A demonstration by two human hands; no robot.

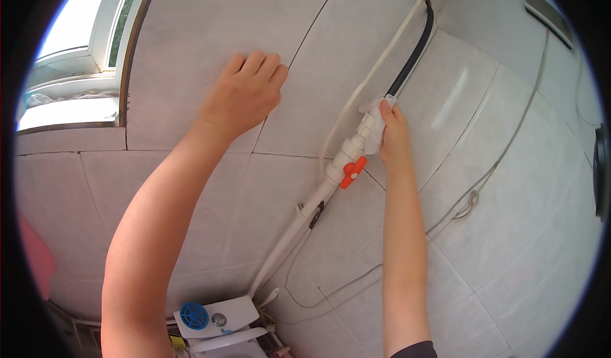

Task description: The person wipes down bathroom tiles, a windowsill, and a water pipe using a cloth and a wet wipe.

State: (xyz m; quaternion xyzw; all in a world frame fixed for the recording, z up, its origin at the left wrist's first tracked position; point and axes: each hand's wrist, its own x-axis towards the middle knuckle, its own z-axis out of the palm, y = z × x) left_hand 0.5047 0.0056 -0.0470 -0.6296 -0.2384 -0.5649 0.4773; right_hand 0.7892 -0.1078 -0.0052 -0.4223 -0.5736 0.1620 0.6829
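My right hand [394, 132] is closed on a thin white cloth or wipe [374, 140] wrapped partly round the upper end of a white plastic pipe [286, 234]. Just below it, the pipe carries a thick white valve body with an orange-red handle [353, 172]. From the top of the pipe, a black hose [412, 59] curves up into the wall corner. To the left, my left hand [247, 94] is closed in a loose fist in front of the tiled wall, its back toward me. No object shows in it, and its palm side is hidden.
A white toilet cistern [235, 313] with a blue round item [194, 316] on top stands below. A window [83, 52] is at the upper left. Grey cable [503, 151] runs down the right wall; a pale cable [363, 81] runs beside the pipe. Something pink [37, 256] shows far left.
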